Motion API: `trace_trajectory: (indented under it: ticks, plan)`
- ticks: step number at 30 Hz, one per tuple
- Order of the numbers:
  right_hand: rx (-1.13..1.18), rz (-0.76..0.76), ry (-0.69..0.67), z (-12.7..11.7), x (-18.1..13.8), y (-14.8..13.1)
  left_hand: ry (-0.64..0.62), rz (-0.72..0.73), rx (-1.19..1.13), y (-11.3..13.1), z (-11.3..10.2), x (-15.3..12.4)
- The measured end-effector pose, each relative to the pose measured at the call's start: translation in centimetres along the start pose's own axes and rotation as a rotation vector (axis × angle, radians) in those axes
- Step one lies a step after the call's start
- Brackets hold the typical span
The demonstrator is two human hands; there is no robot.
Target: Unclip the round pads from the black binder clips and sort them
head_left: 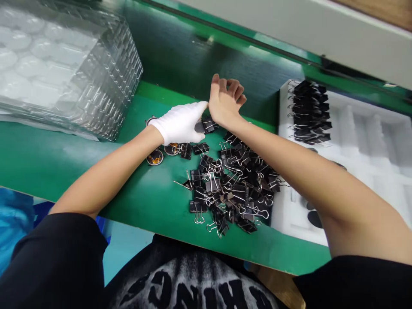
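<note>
My left hand point(182, 123), in a white glove, is over the green bench with thumb and fingers apart. Its fingertips meet the wrist edge of my bare right hand point(227, 101). A black binder clip point(209, 124) and a dark grey piece show in the gap by the left thumb; whether the glove touches them is unclear. My right hand is raised, its fingers loosely bent and apart, with nothing visible in them. Round parts with orange-brown centres point(155, 157) lie below the glove, another binder clip point(186, 151) beside them. A heap of binder clips point(234, 184) spreads under my right forearm.
Stacked clear plastic trays point(109, 81) stand at the left. On the right, a white foam tray point(363, 171) has a row of black binder clips point(310, 111) at its upper left and dark discs point(314, 219) near its lower edge. A ledge point(289, 34) runs along the back.
</note>
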State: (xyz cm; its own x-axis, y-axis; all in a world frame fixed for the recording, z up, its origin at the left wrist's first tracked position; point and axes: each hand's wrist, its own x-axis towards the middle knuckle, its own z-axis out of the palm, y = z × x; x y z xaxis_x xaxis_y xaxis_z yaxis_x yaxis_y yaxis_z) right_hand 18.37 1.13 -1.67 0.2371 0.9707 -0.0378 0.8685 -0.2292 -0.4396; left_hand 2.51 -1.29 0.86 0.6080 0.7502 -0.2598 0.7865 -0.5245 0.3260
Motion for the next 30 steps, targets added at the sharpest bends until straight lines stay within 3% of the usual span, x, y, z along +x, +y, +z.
trace_trajectory:
  ticks: [2,4,6,9,12,16,22,27,30]
  plan:
    - [0.026,-0.140,0.042,-2.6,-1.2,-0.6,0.008,-0.066,0.045,0.0,-0.4,-0.4]
    - [-0.037,-0.288,-0.026,-5.2,-2.9,-1.1,-0.020,-0.145,0.087,-0.4,-1.2,-1.0]
    - [-0.211,-0.343,-0.215,-7.1,-4.8,-1.6,-0.083,-0.172,0.128,-1.0,-2.2,-1.6]
    - [-0.448,-0.291,-0.550,-7.9,-7.3,-2.3,-0.098,-0.087,0.221,-2.0,-3.6,-2.1]
    - [-0.464,-0.280,-0.713,-7.2,-8.2,-2.8,-0.112,0.027,0.295,-2.6,-3.8,-1.8]
    - [-0.353,-0.265,-0.713,-6.2,-6.8,-2.5,-0.130,0.048,0.297,-2.8,-3.4,-1.4]
    - [-0.299,-0.285,-0.585,-6.1,-2.4,-1.3,-0.102,-0.013,0.343,-3.5,-3.1,-1.4]
    - [-0.326,-0.235,-0.630,-6.7,-1.2,-1.6,-0.098,0.005,0.326,-3.8,-3.0,-1.2]
    - [-0.249,-0.160,-0.457,-5.7,-1.6,-2.0,-0.104,-0.010,0.326,-3.5,-3.4,-1.5]
